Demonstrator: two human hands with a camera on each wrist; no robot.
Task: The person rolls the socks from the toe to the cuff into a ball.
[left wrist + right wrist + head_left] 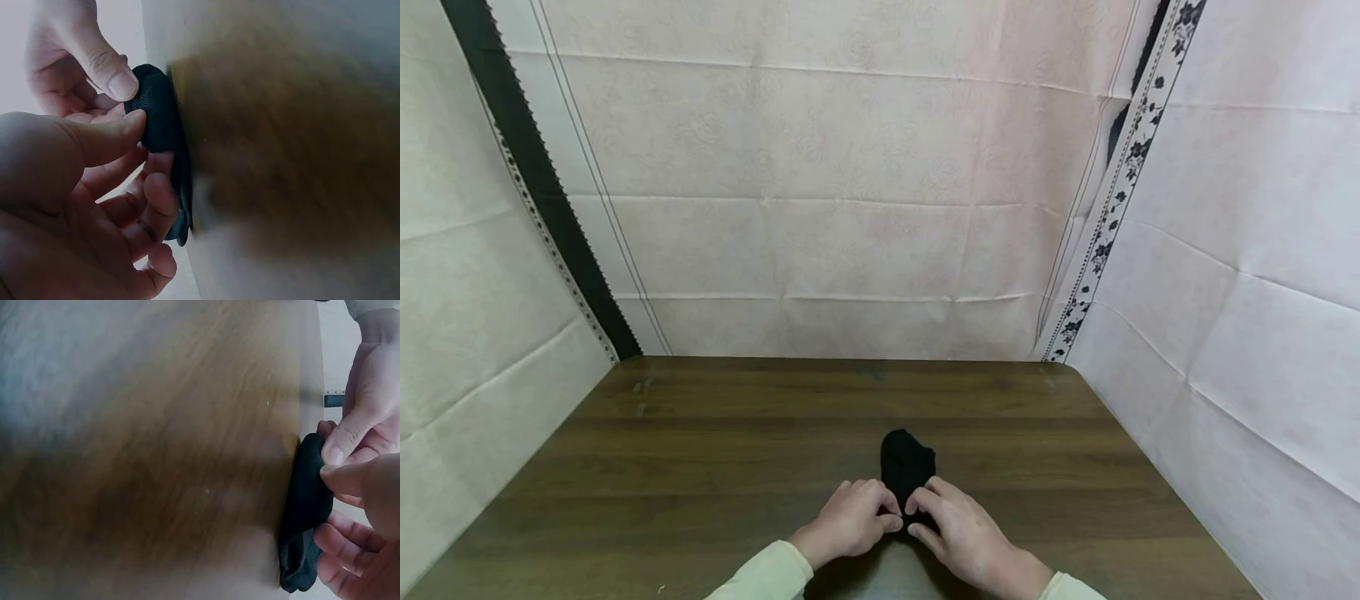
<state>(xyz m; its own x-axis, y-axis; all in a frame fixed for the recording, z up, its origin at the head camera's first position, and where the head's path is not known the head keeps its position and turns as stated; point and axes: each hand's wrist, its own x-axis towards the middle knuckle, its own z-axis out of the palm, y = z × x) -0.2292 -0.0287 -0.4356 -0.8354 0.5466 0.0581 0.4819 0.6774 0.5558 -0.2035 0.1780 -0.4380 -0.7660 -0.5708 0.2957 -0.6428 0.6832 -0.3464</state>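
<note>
A black sock (906,457) lies on the wooden tabletop, its far end flat and pointing away from me. My left hand (854,518) and right hand (961,533) meet at its near end, one on each side, thumbs close together. In the left wrist view, the left thumb (115,132) and fingers pinch the ribbed, bunched edge of the sock (161,115), and the right thumb presses right beside it. From the right wrist, the sock (306,494) shows as a thick fold, with the right fingers (340,544) along its side. Palms hide part of the near end.
The brown wooden table (737,467) spreads around the sock. Pale creased cloth hangs at the back (850,183), left and right, with a dark strip (550,192) at the left corner and a floral border (1105,225) at the right. A tiny scrap (661,588) lies near the front edge.
</note>
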